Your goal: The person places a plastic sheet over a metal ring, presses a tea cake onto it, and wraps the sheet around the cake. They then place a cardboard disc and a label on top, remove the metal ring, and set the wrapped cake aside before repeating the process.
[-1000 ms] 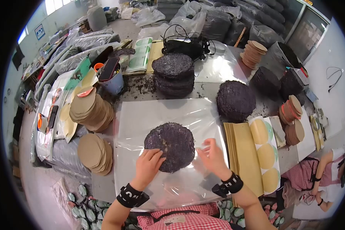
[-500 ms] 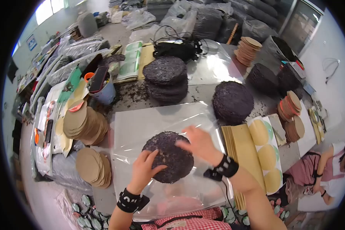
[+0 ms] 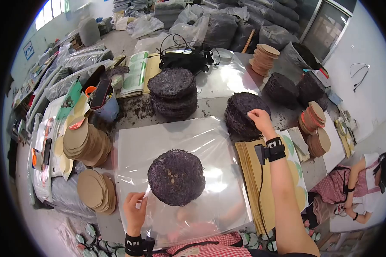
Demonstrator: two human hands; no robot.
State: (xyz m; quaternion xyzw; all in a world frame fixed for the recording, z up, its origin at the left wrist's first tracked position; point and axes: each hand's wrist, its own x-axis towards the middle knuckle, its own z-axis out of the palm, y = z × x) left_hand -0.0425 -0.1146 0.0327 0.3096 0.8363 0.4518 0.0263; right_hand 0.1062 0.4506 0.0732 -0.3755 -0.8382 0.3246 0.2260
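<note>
A dark, rough round sheet [image 3: 176,177] with small light bits near its middle lies on clear plastic sheeting [image 3: 135,141]. My left hand [image 3: 135,210] is over the plastic's left front part, fingers curled and apart from the thumb, holding nothing visible. Over the front right edge of a dark round stack [image 3: 240,113] is my right hand [image 3: 261,121], its fingertips pinched together; what they hold, if anything, is too small to make out. Another dark stack [image 3: 173,100] stands behind the plastic.
Brown disc stacks [image 3: 83,139] stand at the left, beside a blue bucket [image 3: 107,107]. Yellow sheets [image 3: 255,171] lie right of the plastic. A black cabled device [image 3: 182,60] rests at the back. Another person [image 3: 351,182] is at the far right.
Both hands have left the round sheet. My right hand has moved back and right to the dark stack; my left hand has moved left and toward me. The whole view has shifted slightly.
</note>
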